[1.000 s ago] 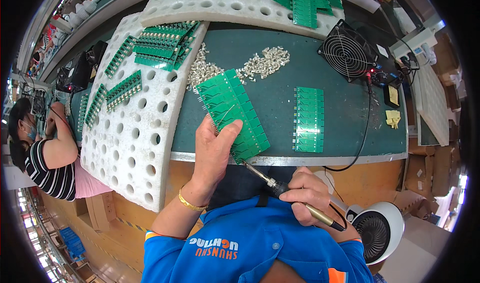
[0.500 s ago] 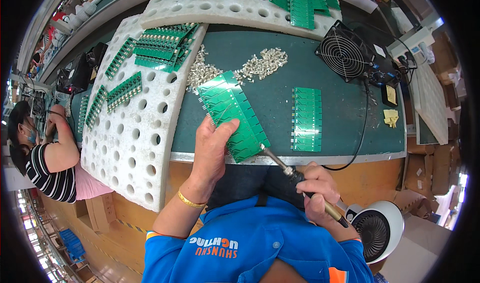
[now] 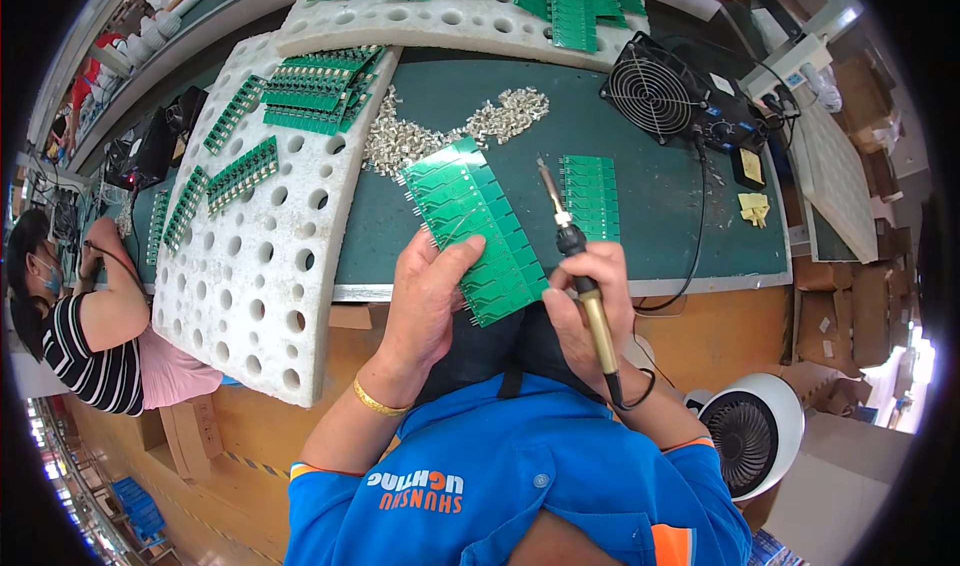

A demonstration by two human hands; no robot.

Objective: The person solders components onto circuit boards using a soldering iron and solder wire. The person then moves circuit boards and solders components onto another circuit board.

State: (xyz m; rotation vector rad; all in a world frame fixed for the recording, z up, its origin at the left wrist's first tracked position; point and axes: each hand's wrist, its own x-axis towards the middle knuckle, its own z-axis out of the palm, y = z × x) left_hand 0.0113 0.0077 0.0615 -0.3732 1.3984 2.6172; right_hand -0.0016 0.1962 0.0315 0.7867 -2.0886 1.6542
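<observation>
Soldering iron (image 3: 572,242) has risen clear of the circuit board (image 3: 492,218), right hand (image 3: 614,288) gripping it; left hand (image 3: 425,291) clasps that board over the table's (image 3: 655,191) front edge. Completion unconfirmed; second board (image 3: 591,198), near that edge, presumably remains.

Over the dark green table (image 3: 660,211), a free lane runs between the rectangular green circuit board (image 3: 592,191) lying flat and the thin black cable (image 3: 702,196) to its right; the black square wire-grilled fan (image 3: 650,91) closes the far end. The black-and-gold soldering iron (image 3: 571,239) in the right hand (image 3: 612,281) obstructs the board's left edge. Leftward lies a white perforated foam slab (image 3: 245,273).
</observation>
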